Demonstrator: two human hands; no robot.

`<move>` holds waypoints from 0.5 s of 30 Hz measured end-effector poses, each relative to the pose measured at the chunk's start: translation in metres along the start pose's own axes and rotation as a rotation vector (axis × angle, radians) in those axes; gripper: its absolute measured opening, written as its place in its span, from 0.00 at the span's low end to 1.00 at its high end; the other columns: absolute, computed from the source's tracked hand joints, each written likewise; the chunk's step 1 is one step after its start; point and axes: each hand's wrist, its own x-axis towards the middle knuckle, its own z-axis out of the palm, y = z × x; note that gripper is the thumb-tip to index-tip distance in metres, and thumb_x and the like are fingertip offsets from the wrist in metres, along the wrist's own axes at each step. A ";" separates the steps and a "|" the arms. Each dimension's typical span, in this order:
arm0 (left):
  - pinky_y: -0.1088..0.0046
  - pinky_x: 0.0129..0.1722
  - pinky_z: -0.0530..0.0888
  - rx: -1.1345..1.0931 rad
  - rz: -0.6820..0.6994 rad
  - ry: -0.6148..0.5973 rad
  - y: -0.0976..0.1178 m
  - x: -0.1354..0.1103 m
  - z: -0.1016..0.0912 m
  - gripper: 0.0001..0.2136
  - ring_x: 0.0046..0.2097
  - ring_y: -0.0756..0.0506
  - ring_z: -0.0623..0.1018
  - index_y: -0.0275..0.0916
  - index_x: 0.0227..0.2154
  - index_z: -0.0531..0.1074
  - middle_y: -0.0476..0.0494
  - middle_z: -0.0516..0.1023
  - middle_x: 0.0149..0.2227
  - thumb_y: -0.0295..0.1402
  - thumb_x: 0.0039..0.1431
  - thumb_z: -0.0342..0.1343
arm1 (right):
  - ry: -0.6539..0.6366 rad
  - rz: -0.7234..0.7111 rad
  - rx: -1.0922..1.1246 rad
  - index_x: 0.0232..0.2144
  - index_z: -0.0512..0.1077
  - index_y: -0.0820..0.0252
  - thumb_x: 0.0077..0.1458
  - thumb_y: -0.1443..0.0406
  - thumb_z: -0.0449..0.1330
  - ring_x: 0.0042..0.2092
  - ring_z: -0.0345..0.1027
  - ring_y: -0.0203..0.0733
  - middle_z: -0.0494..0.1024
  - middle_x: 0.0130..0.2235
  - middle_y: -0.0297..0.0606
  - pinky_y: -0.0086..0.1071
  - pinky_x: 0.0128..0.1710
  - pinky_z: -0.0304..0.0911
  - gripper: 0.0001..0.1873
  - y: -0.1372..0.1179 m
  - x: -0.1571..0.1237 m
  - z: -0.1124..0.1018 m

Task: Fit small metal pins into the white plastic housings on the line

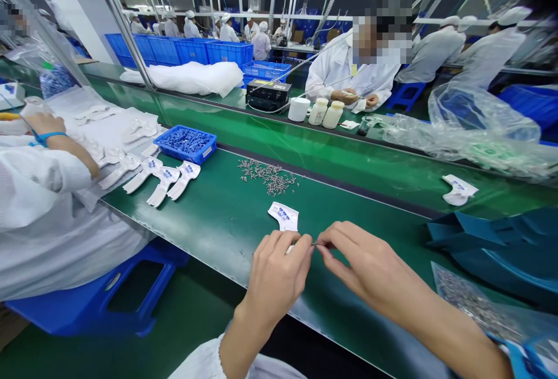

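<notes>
My left hand (279, 268) is closed, its fingertips pinched beside a tiny metal piece (314, 244) that looks like a small spring. From the other side, my right hand (357, 257) pinches the same piece between thumb and forefinger. Just beyond my left hand lies a white plastic shell (283, 215) with blue inserts; my fingers hide its lower end. Farther back on the green bench (218, 216) a loose pile of small metal pieces (270, 178) is spread out.
Several white shells (163, 181) lie at left near a blue tray (186, 142) of blue parts. A co-worker's arm (70, 140) reaches in there. One more shell (458, 190) lies right, near teal bins (501, 245) and a bag of metal pieces (475, 303). Another person sits opposite.
</notes>
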 end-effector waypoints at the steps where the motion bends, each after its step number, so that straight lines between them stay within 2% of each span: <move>1: 0.67 0.36 0.65 0.014 0.005 -0.039 0.000 0.001 -0.002 0.11 0.37 0.42 0.74 0.41 0.43 0.73 0.42 0.77 0.37 0.31 0.70 0.45 | 0.010 -0.045 -0.043 0.36 0.68 0.58 0.67 0.67 0.49 0.33 0.67 0.42 0.73 0.33 0.39 0.35 0.30 0.62 0.09 0.000 0.000 0.000; 4: 0.68 0.34 0.63 -0.106 0.008 -0.111 -0.003 0.004 -0.006 0.11 0.35 0.44 0.72 0.42 0.40 0.73 0.44 0.75 0.32 0.31 0.70 0.44 | 0.035 -0.143 -0.117 0.35 0.68 0.58 0.67 0.69 0.48 0.31 0.66 0.42 0.73 0.31 0.39 0.35 0.30 0.60 0.11 0.001 0.000 0.000; 8: 0.71 0.34 0.63 -0.492 -0.066 -0.176 -0.008 0.005 -0.008 0.14 0.33 0.46 0.69 0.42 0.33 0.71 0.48 0.72 0.30 0.34 0.71 0.42 | 0.047 -0.172 -0.084 0.35 0.69 0.58 0.67 0.69 0.49 0.32 0.68 0.41 0.74 0.32 0.39 0.34 0.31 0.62 0.10 0.001 -0.003 0.001; 11: 0.72 0.33 0.63 -0.834 -0.238 -0.255 -0.007 0.006 -0.003 0.18 0.30 0.48 0.69 0.40 0.25 0.65 0.50 0.68 0.26 0.41 0.71 0.42 | 0.080 -0.250 -0.093 0.37 0.69 0.58 0.66 0.71 0.51 0.34 0.69 0.42 0.76 0.34 0.39 0.36 0.34 0.64 0.08 0.004 -0.009 0.005; 15: 0.74 0.29 0.62 -1.319 -0.489 -0.324 0.000 0.006 0.006 0.25 0.25 0.50 0.68 0.41 0.18 0.56 0.55 0.56 0.17 0.51 0.67 0.46 | 0.162 -0.352 -0.115 0.39 0.70 0.58 0.63 0.73 0.55 0.37 0.71 0.45 0.77 0.35 0.40 0.41 0.38 0.67 0.08 0.010 -0.015 0.010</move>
